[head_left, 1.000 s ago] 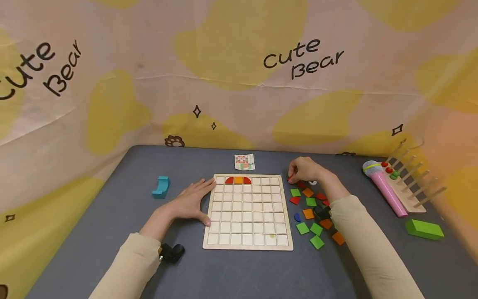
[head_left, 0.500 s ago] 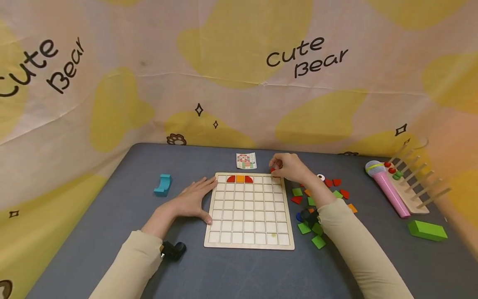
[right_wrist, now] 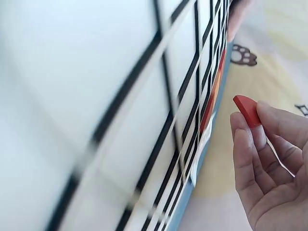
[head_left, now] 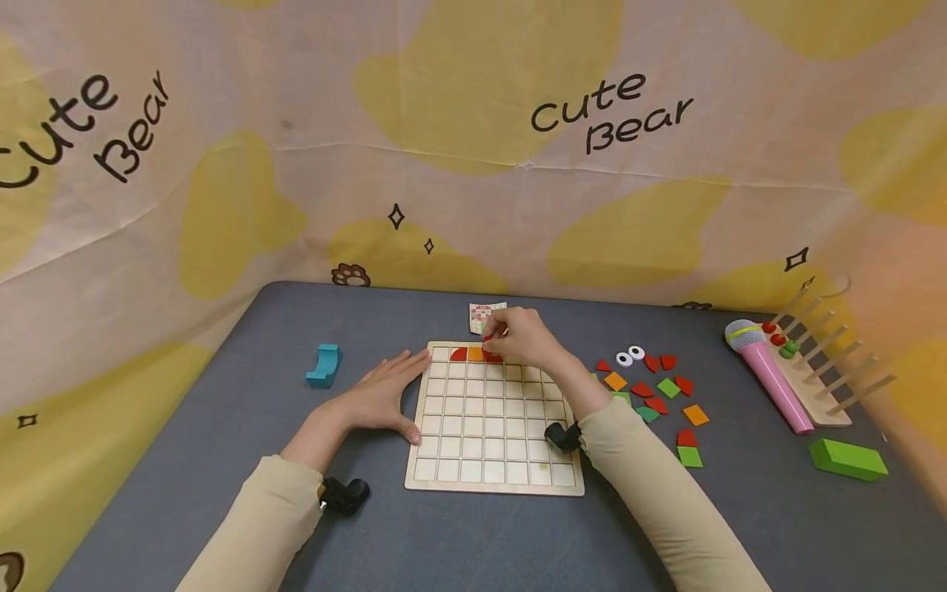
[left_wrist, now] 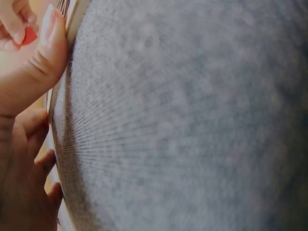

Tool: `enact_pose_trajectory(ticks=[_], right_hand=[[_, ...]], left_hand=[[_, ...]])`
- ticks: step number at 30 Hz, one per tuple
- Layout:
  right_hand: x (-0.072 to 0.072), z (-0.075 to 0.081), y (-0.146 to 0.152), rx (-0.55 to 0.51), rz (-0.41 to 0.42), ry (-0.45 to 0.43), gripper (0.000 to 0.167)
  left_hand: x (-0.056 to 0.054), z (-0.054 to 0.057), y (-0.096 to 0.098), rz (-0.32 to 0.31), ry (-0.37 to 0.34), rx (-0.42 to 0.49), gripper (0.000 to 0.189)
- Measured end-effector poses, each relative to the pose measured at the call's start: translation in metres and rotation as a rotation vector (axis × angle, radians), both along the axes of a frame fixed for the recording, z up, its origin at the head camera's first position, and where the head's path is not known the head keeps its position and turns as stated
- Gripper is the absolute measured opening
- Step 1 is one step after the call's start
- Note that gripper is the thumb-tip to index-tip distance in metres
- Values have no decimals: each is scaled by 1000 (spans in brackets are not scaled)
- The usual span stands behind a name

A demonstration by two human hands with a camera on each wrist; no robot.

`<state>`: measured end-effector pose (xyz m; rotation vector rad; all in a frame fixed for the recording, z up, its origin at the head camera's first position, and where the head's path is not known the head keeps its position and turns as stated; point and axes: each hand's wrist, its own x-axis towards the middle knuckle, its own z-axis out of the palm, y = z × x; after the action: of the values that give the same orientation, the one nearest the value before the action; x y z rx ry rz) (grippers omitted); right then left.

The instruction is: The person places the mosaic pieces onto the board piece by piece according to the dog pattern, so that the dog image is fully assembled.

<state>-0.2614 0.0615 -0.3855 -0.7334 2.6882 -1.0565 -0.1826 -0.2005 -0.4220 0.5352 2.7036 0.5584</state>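
My right hand (head_left: pixel 521 337) is over the top row of a wooden grid board (head_left: pixel 473 427), pinching a small red curved-edge tile (right_wrist: pixel 248 110) between thumb and fingers. Right below it, the row holds a red quarter-round tile (head_left: pixel 459 354), an orange square tile (head_left: pixel 475 353) and a second red tile, partly covered by the hand. My left hand (head_left: pixel 377 399) lies spread at the board's left edge, thumb and fingertips touching the rim. The left wrist view shows its thumb (left_wrist: pixel 50 45) against that rim. Behind the board, a small picture card (head_left: pixel 481 317) is partly hidden by my right hand.
Loose red, green and orange tiles (head_left: pixel 669 387) and white eye-like discs (head_left: pixel 630 355) lie right of the board. Farther right are a pink toy microphone (head_left: pixel 769 378), a pegged wooden stand (head_left: pixel 821 382) and a green block (head_left: pixel 847 459). A teal curved block (head_left: pixel 323 367) stands at left.
My right hand has carried the red tile leftward from the loose pile to above the board's top row. The left hand has stayed at the board's edge.
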Motion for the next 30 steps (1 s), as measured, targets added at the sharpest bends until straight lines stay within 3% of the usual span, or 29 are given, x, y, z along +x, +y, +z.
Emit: enact_pose_trajectory(ticks=[16, 22, 30], right_hand=[[16, -5, -64, -9, 23, -53, 6], [18, -9, -72, 16, 22, -69, 4], [17, -14, -71, 58, 37, -4, 5]], left_hand=[[1, 3, 0, -9, -6, 23, 131], [2, 3, -1, -15, 1, 35, 131], [1, -1, -3, -19, 9, 33, 130]])
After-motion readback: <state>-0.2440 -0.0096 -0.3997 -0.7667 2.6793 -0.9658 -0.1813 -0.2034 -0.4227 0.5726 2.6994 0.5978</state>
